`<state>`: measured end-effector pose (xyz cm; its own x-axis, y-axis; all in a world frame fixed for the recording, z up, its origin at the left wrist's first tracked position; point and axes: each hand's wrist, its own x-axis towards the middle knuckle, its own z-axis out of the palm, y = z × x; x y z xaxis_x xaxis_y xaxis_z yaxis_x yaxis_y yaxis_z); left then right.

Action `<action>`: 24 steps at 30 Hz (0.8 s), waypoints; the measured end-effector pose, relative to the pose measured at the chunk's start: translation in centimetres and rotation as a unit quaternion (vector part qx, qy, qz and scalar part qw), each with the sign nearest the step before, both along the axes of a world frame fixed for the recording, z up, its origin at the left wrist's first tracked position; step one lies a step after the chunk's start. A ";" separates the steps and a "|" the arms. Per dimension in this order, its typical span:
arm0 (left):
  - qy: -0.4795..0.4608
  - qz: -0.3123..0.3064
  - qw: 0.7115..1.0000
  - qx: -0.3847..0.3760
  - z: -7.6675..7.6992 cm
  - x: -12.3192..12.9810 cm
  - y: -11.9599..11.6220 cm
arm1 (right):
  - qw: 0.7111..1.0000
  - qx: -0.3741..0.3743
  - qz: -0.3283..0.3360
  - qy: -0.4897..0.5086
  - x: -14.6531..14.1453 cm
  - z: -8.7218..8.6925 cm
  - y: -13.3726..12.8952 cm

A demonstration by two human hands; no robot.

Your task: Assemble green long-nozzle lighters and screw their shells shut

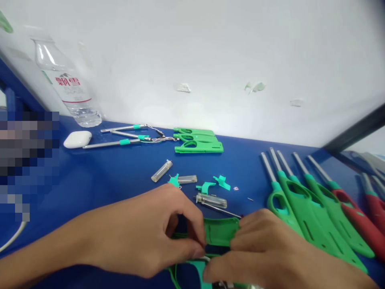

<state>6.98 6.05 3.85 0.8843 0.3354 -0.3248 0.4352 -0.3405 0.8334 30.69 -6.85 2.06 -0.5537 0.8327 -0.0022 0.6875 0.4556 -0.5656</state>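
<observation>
Low in the head view, my left hand (150,228) has its thumb and index finger pinched over a green casing half; whatever is between the fingertips is too small to make out. My right hand (261,249) is curled at the right, its thumb by a teal part (197,271) and its fingers at the edge of a green shell (221,230). Wires and a small metal piece show between the two hands. Just beyond them lie a clear fuel tank (212,200) and a thin metal rod (221,210).
Several assembled green lighters (319,208) and red ones (361,220) lie at the right. Farther back are green casings (200,145), metal tubes with wires (111,143), a white case (77,139) and a water bottle (67,84). Loose tanks (161,171) and teal pieces (222,182) lie mid-table.
</observation>
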 end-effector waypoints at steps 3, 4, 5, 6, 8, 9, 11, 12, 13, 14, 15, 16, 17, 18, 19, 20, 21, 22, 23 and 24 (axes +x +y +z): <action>0.002 0.006 1.000 -0.001 0.2 0.0 0.1 | 0.999 -0.006 0.032 -0.027 -0.6 0.1 0.6; 0.005 0.006 1.000 0.003 0.2 0.0 0.1 | 0.999 0.002 0.040 -0.031 -0.7 0.1 0.7; 0.008 0.007 1.000 0.006 0.3 0.0 0.1 | 0.998 0.015 0.051 -0.032 -0.8 0.1 0.8; 0.011 0.007 1.000 0.003 0.3 0.1 0.1 | 0.997 0.028 0.058 -0.031 -0.8 0.0 0.8; 0.019 0.006 1.000 0.003 0.4 0.1 0.1 | 0.997 0.046 0.059 -0.032 -0.9 -0.2 0.8; 0.021 0.005 1.000 0.004 0.5 0.1 0.1 | 0.997 0.051 0.055 -0.034 -0.9 -0.3 0.7; 0.025 0.004 1.000 0.010 0.7 0.1 0.2 | 0.997 0.050 0.046 -0.030 -1.0 -0.3 0.6; 0.025 0.004 1.000 0.012 0.9 0.1 0.3 | 0.998 0.049 0.041 -0.023 -1.0 -0.4 0.6; 0.026 0.004 1.000 0.010 1.0 0.1 0.3 | 0.998 0.048 0.038 -0.014 -1.1 -0.4 0.7; 0.026 0.007 1.000 0.002 1.2 0.0 0.4 | 0.998 0.045 0.033 -0.004 -1.1 -0.4 0.7; 0.024 0.010 1.000 -0.009 1.4 0.0 0.4 | 0.999 0.042 0.028 0.003 -1.2 -0.5 0.8; 0.020 0.017 1.000 -0.017 1.6 0.0 0.4 | 0.999 0.038 0.026 0.008 -1.2 -0.5 0.8; 0.014 0.025 0.999 -0.023 1.7 0.0 0.3 | 0.999 0.037 0.024 0.010 -1.2 -0.6 0.9; 0.008 0.031 0.999 -0.028 1.7 0.0 0.3 | 0.999 0.037 0.024 0.010 -1.2 -0.7 0.9; 0.001 0.036 0.999 -0.033 1.8 0.0 0.2 | 0.999 0.036 0.023 0.009 -1.1 -0.7 0.9; -0.006 0.036 0.999 -0.036 1.8 0.0 0.2 | 0.999 0.033 0.020 0.012 -1.0 -0.7 0.9; -0.011 0.036 0.999 -0.037 1.7 0.1 0.1 | 0.999 0.031 0.012 0.020 -0.9 -0.7 0.8; -0.015 0.035 0.998 -0.040 1.6 0.1 0.1 | 0.999 0.028 0.002 0.033 -0.6 -0.5 0.6; -0.019 0.033 0.998 -0.044 1.4 0.1 0.1 | 0.999 0.023 -0.017 0.044 -0.4 -0.2 0.4; -0.023 0.032 0.998 -0.045 1.3 0.2 0.1 | 0.997 0.022 -0.041 0.054 -0.1 0.1 0.2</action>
